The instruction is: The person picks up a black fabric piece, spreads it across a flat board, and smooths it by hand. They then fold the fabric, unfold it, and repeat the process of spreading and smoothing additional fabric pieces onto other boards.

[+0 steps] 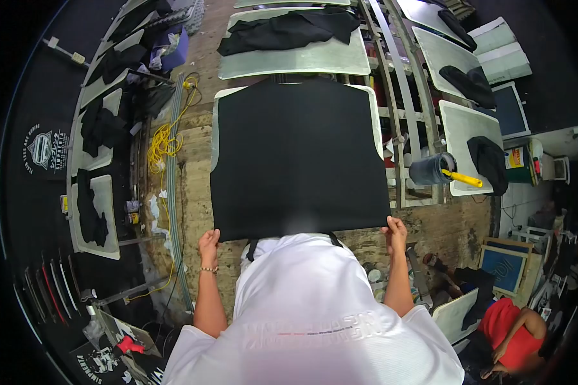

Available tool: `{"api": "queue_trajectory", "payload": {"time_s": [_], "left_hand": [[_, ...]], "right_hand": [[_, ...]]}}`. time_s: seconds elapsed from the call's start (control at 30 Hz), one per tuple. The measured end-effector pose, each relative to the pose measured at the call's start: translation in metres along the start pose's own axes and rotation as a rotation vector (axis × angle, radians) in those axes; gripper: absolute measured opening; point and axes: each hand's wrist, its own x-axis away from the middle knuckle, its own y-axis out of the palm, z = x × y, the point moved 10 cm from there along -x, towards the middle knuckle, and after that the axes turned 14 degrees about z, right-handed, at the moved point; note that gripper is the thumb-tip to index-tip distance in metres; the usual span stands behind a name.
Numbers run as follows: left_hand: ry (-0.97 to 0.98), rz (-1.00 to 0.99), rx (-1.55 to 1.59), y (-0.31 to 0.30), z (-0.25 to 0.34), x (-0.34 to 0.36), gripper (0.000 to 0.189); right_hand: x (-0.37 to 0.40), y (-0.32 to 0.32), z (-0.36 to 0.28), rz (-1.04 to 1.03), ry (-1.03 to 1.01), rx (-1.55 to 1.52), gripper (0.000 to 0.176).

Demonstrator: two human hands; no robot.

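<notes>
A black cloth panel [298, 160] lies spread flat over a pale board [216, 138], whose edges show at the upper corners and sides. My left hand [209, 245] pinches the panel's near left corner. At the near right corner, my right hand [395, 232] has its fingers closed on the same cloth. The near edge runs taut and nearly straight between both hands, just in front of my white shirt.
Another board [257, 66] with crumpled black cloth [289, 31] stands beyond. To the right, a dark container [430, 170] holds a yellow-handled tool [462, 178] on the rails. Yellow cable [164, 147] lies left. A person in red [510, 333] sits at the lower right.
</notes>
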Motion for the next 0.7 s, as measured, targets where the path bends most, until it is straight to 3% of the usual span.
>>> {"api": "queue_trajectory", "payload": {"time_s": [0.7], "left_hand": [[0.032,-0.023,-0.037,-0.0011,-0.0036,0.0005,0.018]], "right_hand": [[0.0021,-0.0045,-0.0002,0.05,0.004,0.006,0.013]]}}
